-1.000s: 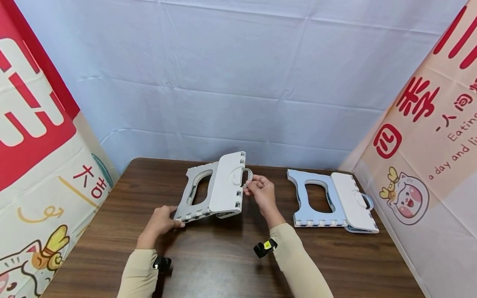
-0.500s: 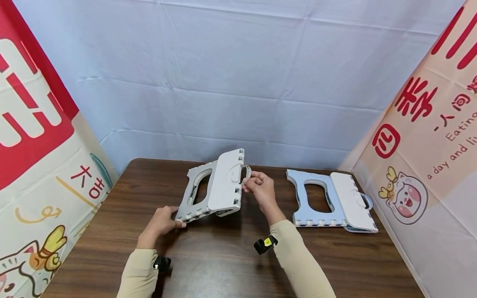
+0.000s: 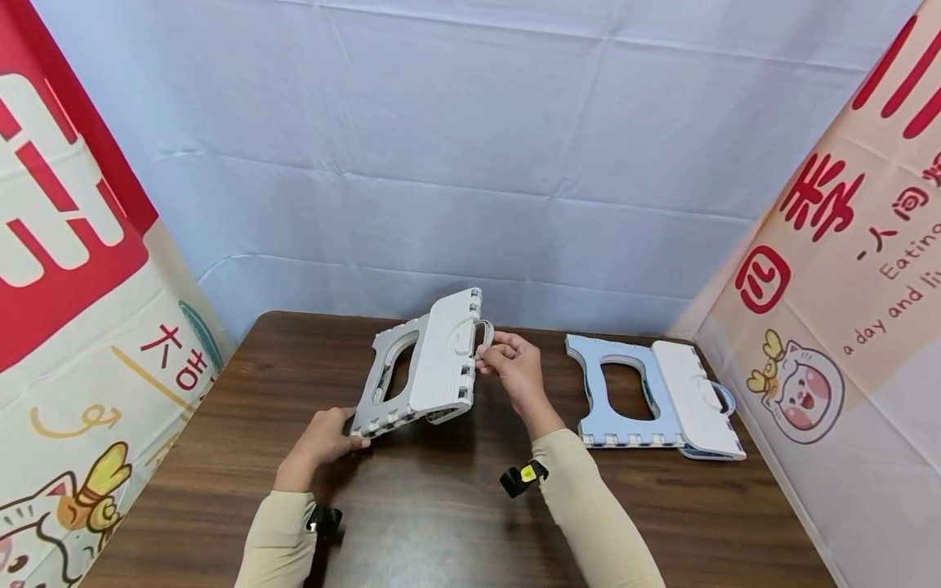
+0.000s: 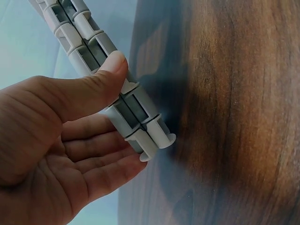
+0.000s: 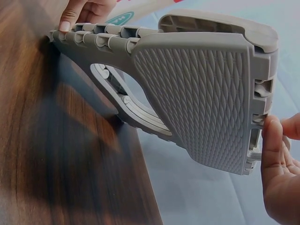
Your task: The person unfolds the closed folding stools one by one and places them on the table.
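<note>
A grey and white folding stool (image 3: 441,359), folded flat, is tilted with its white seat end raised off the table. My left hand (image 3: 323,441) grips the corner of its leg end. In the left wrist view the thumb lies across the hinged edge (image 4: 133,110) and the fingers are behind it. At the seat end my right hand (image 3: 515,367) pinches the small loop handle (image 3: 483,333). The right wrist view shows the ribbed seat panel (image 5: 197,103) from beneath, with the right fingers (image 5: 274,150) at its hinged edge.
A blue and white folding stool (image 3: 632,420), also folded, lies on the wooden table (image 3: 426,531) to the right. Behind the table hangs a pale cloth (image 3: 470,180). Printed banners stand at the left (image 3: 66,327) and right (image 3: 845,286).
The grey stool's seat end has risen slightly, and the stool has tilted a little more. My left hand has shifted slightly right with its corner. The blue stool stays put.
</note>
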